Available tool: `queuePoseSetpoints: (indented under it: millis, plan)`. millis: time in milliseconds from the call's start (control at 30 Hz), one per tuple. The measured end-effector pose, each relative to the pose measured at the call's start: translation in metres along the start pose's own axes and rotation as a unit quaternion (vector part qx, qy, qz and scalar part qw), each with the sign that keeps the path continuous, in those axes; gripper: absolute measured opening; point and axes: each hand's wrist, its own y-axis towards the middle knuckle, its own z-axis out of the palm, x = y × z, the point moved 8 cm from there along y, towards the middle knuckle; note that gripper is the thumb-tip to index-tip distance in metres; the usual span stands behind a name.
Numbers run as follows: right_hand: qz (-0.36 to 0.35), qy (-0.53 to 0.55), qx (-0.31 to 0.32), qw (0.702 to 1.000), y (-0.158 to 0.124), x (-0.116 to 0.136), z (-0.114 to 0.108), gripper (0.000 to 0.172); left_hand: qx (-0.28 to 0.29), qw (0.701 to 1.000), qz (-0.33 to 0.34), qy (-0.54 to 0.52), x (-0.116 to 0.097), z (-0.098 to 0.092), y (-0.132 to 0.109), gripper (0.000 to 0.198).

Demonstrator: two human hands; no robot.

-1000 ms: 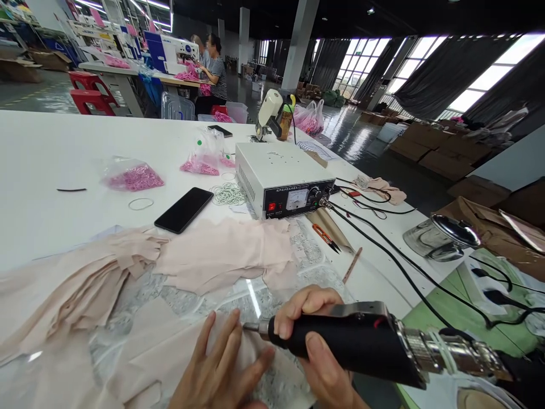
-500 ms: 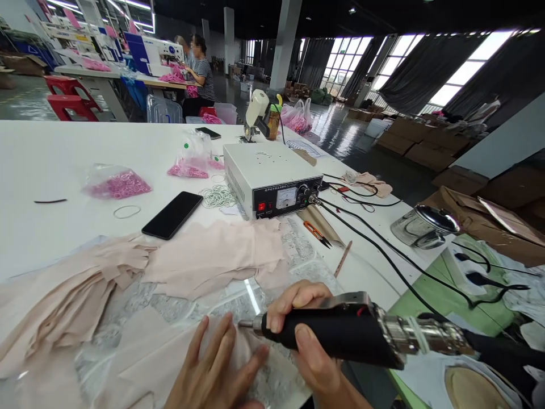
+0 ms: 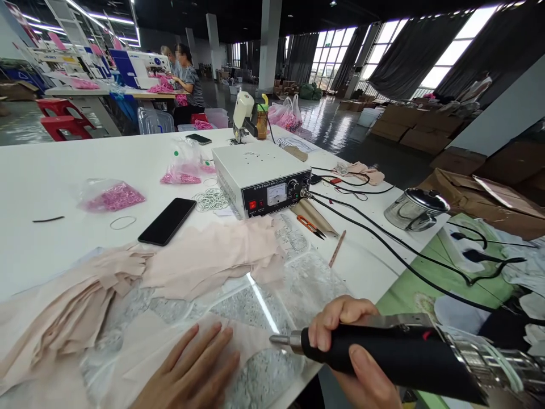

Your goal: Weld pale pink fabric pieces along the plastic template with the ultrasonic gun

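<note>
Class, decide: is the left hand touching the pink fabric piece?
Touching. The head view shows the left hand lying flat on the pink fabric piece, fingers spread, no gap.

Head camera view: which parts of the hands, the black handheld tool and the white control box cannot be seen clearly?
- Left hand: wrist cut off by the bottom edge.
- Right hand: palm hidden behind the black handheld tool.
- Tool's metal rear end: cut off at the right edge, blurred.
- White control box: panel lettering too small to read.
- Pale pink fabric piece: partly covered by the left hand.
</note>
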Motion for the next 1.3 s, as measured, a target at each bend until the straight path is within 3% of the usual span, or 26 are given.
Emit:
queuePoseSetpoints:
  millis: [133, 300, 400, 500, 700, 933, 1000, 1100, 1300]
  plan:
    - [-0.022, -0.011, -0.005, 1.000, 0.002, -0.004, -0.002, 0.014, 0.020, 0.999, 0.028, -0.028, 0.011, -0.004, -0.004, 0.052]
    - [-0.071, -0.018, 0.002, 0.997, 0.014, -0.013, 0.004, 0.015, 0.056, 0.986, 0.066, -0.142, 0.027, 0.003, 0.014, 0.069]
    - [-0.096, -0.008, -0.015, 0.995, 0.022, -0.016, 0.005, 0.016, 0.049, 0.981, 0.098, -0.159, 0.031, 0.011, 0.027, 0.058]
    - [-0.108, -0.006, -0.041, 0.993, 0.021, -0.009, -0.001, 0.014, 0.026, 0.985, 0.079, -0.152, 0.030, 0.023, 0.036, 0.047]
    - [-0.078, -0.001, -0.121, 0.990, -0.012, 0.010, -0.028, 0.016, -0.007, 0.983, 0.016, -0.183, 0.026, 0.033, 0.056, 0.029]
    - [-0.037, -0.011, -0.188, 0.981, -0.051, 0.002, -0.041, 0.017, 0.007, 0.929, 0.123, -0.348, 0.025, 0.034, 0.080, 0.020]
    - [-0.040, -0.006, -0.213, 0.976, -0.056, 0.001, -0.042, 0.017, 0.007, 0.913, 0.125, -0.388, 0.029, 0.040, 0.082, 0.013]
    - [-0.057, 0.008, -0.235, 0.970, -0.062, 0.002, -0.041, 0.016, 0.001, 0.893, 0.115, -0.435, 0.033, 0.048, 0.083, 0.018]
    - [-0.072, 0.012, -0.215, 0.974, -0.065, 0.004, -0.036, 0.017, -0.002, 0.875, 0.097, -0.474, 0.035, 0.054, 0.079, 0.026]
